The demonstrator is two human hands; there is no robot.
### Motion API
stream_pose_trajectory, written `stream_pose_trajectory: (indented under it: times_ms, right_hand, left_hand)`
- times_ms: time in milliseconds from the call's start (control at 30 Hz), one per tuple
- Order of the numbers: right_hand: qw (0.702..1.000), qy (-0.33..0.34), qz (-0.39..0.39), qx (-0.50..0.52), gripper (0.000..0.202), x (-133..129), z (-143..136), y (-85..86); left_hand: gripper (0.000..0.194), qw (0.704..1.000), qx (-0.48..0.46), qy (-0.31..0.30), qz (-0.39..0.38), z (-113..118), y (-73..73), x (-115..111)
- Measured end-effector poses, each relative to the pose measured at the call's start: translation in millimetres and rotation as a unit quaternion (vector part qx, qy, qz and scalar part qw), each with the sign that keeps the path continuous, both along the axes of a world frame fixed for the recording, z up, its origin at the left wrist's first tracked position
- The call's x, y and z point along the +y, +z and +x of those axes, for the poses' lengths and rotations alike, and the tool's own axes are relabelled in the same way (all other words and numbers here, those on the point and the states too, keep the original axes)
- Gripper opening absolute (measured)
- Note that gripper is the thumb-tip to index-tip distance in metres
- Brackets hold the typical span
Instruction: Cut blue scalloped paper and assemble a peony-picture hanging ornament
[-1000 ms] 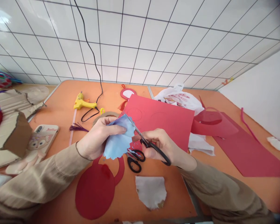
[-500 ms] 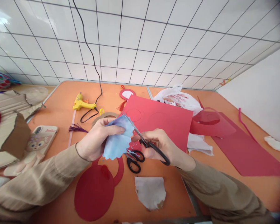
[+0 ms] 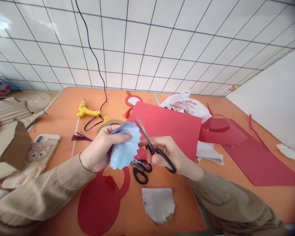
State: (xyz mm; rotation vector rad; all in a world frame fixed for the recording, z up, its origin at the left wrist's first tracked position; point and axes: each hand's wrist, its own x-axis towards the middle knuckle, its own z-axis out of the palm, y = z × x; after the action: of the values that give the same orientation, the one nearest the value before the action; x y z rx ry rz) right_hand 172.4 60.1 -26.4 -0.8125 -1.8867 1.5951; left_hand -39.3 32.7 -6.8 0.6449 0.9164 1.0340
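Observation:
Between the thumb and fingers of my left hand point(image 3: 100, 147) is a light blue piece of paper point(image 3: 124, 149) with a scalloped edge. My right hand point(image 3: 168, 150) grips black-handled scissors point(image 3: 147, 135), their blades parted and pointing up and left, just beside the paper's right edge. Small blue scraps lie below the paper. A second pair of black-handled scissors point(image 3: 140, 178) rests on the table under my hands. A red paper oval point(image 3: 98, 206) and a red ring point(image 3: 126, 183) lie nearer to me, with a torn white piece point(image 3: 159, 205) to their right.
A large red sheet point(image 3: 173, 124) lies behind my hands. At the back left sits a yellow glue gun point(image 3: 87, 109) with its black cord. Cardboard point(image 3: 14, 141) and a phone point(image 3: 45, 147) lie left; a white plastic bag point(image 3: 184, 105) and another red sheet point(image 3: 260, 157) lie right.
The scissor blades have opened and drawn away from the paper's edge. The paper's upper right corner now looks rounded and scalloped. My left hand keeps its hold.

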Motion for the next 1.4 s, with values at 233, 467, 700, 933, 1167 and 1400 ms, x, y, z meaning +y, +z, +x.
stream_pose_trajectory:
  times_ms: [233,467,700,933,1167,1400]
  right_hand:
    - [0.993,-0.100,0.018,0.053,0.056,0.9,-6.0,-4.7]
    - [0.988,-0.142,-0.008,0.055,0.057,-4.2,-16.0,-7.0]
    - [0.987,-0.148,0.040,0.044,0.044,-1.5,-13.7,-4.8]
    - [0.993,-0.113,0.011,0.025,0.046,0.8,-9.7,11.2]
    - [0.997,-0.078,0.017,0.024,0.055,4.7,-5.5,11.2]
    - [0.998,-0.066,0.018,0.002,0.050,5.0,-6.7,11.3]
  left_hand:
    - [0.021,1.000,-0.011,0.023,0.000,2.2,-8.5,0.7]
    - [0.026,0.999,-0.020,0.027,-0.026,14.4,-17.9,-4.4]
    - [0.024,1.000,-0.004,-0.006,-0.020,19.1,-22.9,-9.4]
    - [0.027,0.999,0.030,-0.024,-0.003,17.3,-21.6,-6.7]
    - [0.025,0.998,0.051,-0.044,0.013,14.4,-23.3,-5.7]
    - [0.019,0.995,0.080,0.010,0.059,16.2,-22.4,-7.2]
